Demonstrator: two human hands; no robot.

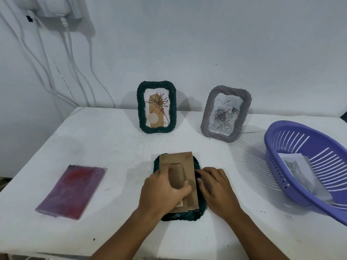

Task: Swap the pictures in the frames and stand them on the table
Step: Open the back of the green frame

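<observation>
Grey frame (226,113) held rose picture (223,114); its heading began "Rose", rest too blurred to read. Small print on green frame's picture (157,110) was illegible.

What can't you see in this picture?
- Head view: the front of the face-down frame is hidden against the table, so I can't tell whether any picture is inside.
- The left hand covers part of the backing board and its stand.
- The cat picture is partly cut off by the basket rim.
- The small print on the green frame's picture is too tiny to read.
- The basket's right side runs past the picture's edge.
</observation>
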